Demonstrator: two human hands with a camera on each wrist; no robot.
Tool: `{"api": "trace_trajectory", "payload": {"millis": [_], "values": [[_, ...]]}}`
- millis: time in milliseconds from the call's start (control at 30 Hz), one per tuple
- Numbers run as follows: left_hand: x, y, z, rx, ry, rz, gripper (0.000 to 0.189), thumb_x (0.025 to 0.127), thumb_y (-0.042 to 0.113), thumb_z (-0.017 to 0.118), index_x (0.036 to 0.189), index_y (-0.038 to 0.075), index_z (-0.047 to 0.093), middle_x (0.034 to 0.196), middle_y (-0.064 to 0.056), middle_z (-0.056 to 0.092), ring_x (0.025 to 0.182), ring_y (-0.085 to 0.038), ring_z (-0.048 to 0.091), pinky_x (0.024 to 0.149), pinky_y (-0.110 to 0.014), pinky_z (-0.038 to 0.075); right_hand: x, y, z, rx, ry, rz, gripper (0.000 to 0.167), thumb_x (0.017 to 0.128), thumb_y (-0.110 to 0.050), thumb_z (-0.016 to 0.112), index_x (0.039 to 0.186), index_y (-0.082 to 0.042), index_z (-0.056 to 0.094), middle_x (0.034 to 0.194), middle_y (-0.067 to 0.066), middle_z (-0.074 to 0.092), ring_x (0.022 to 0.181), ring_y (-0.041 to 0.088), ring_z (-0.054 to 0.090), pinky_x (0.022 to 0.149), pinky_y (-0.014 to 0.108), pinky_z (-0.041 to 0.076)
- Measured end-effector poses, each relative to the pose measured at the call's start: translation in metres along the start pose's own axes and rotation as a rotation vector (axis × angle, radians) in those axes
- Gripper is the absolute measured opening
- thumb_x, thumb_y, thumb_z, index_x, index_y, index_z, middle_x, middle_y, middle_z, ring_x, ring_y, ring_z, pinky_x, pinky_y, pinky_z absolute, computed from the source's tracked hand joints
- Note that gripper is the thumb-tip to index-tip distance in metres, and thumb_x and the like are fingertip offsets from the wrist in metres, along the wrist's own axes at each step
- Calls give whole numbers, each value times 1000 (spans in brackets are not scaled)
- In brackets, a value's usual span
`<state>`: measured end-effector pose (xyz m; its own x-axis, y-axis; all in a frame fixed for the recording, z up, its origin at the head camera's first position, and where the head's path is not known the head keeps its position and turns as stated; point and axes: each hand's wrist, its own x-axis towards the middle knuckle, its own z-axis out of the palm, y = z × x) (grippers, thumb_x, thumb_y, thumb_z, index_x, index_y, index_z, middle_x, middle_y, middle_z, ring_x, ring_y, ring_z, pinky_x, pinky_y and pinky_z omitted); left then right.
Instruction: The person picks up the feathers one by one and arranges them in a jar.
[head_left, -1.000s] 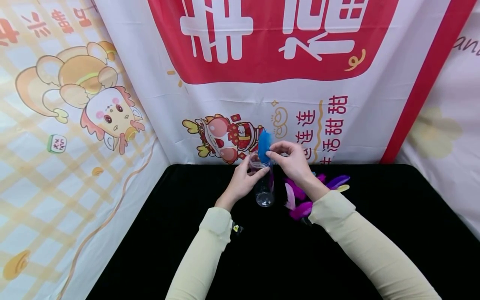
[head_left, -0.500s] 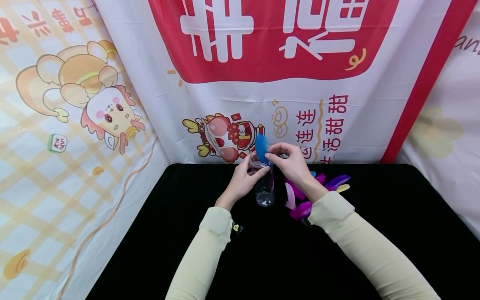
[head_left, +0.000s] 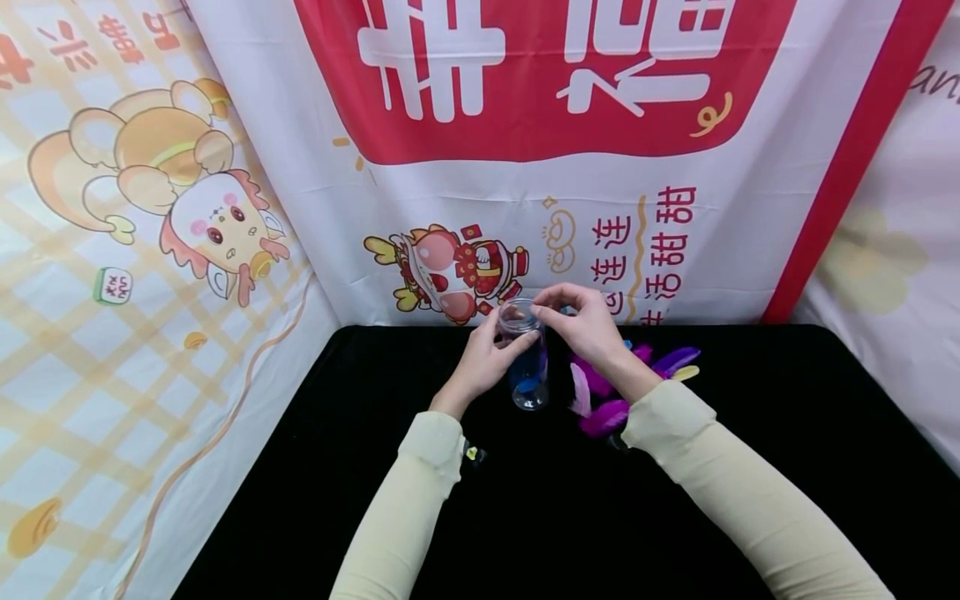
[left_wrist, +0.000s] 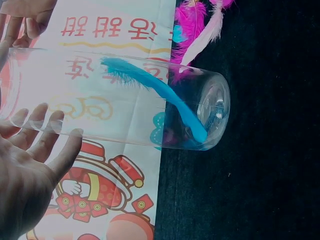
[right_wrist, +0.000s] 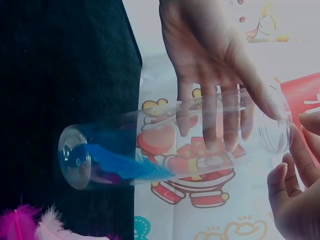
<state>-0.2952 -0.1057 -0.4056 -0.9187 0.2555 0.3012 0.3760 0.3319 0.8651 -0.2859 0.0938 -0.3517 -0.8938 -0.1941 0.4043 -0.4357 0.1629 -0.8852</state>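
In the head view my left hand (head_left: 482, 362) grips a clear plastic jar (head_left: 529, 394) near its open mouth, thumb on the near side. The jar stands tilted, its base toward me. A blue feather (left_wrist: 167, 97) lies inside the jar, its lower end by the base in the left wrist view. My right hand (head_left: 581, 325) is at the jar's rim. Its fingers (right_wrist: 298, 155) are bent close to the mouth with nothing visible between them, and whether they touch the rim is hard to tell. Pink and purple feathers (head_left: 603, 419) lie on the table beside the right forearm.
A black cloth covers the table (head_left: 555, 517). Behind it hangs a printed white and red backdrop (head_left: 465, 192), with a checked sheet (head_left: 150, 350) along the left. A small dark object with a yellow spot (head_left: 473, 454) shows by the left sleeve.
The blue feather, earlier pinched by my right hand above the jar's mouth, has dropped down inside the jar. My right hand has let go of it. The left hand keeps its hold.
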Motion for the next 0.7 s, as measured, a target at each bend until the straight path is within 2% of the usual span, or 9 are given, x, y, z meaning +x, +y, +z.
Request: {"api": "trace_trajectory", "payload": {"millis": [233, 400, 533, 700], "values": [[1, -1, 0, 6, 6, -3, 63, 97, 46, 69, 147, 13, 49, 138, -5, 60, 126, -18, 58, 103, -44, 52, -3, -6, -12, -50, -20, 18, 20, 95, -22, 76, 108, -7, 75, 105, 6, 74, 100, 19, 63, 90, 38, 48], [2, -2, 0, 12, 9, -6, 65, 98, 46, 68, 149, 14, 46, 139, -5, 59, 128, -19, 58, 103, -43, 52, -5, -8, -22, -77, -19, 29, 17, 95, -23, 76, 107, -9, 75, 106, 6, 74, 100, 19, 64, 89, 38, 48], [1, -1, 1, 20, 18, -1, 63, 97, 46, 69, 148, 16, 47, 138, -3, 59, 127, -18, 59, 102, -40, 53, -6, -9, -28, -77, -34, 53, 24, 95, -25, 75, 110, -6, 74, 110, 7, 73, 101, 19, 63, 88, 37, 48], [1, -1, 1, 27, 20, 7, 67, 97, 46, 70, 149, 12, 47, 137, -4, 60, 126, -19, 59, 102, -40, 53, -8, -10, -35, -72, -70, 89, 25, 96, -24, 74, 113, -5, 73, 115, 9, 72, 102, 22, 61, 83, 34, 49]]}}
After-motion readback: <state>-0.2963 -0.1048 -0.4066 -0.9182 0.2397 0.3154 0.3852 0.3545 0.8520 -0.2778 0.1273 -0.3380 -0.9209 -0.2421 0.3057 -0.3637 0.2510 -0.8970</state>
